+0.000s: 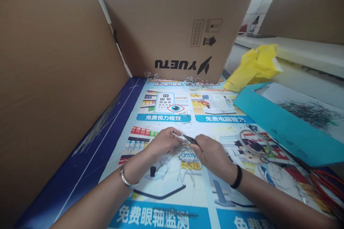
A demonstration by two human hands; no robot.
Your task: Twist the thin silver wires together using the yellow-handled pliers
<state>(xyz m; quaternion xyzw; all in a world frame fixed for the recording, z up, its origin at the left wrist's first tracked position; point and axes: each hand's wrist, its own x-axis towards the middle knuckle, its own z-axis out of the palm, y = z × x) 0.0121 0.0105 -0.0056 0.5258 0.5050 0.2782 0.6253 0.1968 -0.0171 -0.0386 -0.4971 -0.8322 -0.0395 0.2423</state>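
My right hand (213,154) is wrapped round a pair of dark-jawed pliers (190,139), whose tip points left. The fingertips of my left hand (166,141) are pinched together just beside that tip, on what looks like a thin wire; its details are too fine to make out. Below and between both hands lies a loose tangle of bent, silvery wires (188,155). Several curved wire pieces (186,177) reach toward the lower part of the printed sheet (185,200). The pliers' handles are mostly hidden in my right palm.
Cardboard panels (166,25) stand at the back and left. Straight wires (94,128) lie along the left panel. To the right are a clear ring-shaped roll (255,143), a turquoise box (285,125) with a heap of wire pieces (311,114), a yellow bag (254,68) and red-orange handles (322,182).
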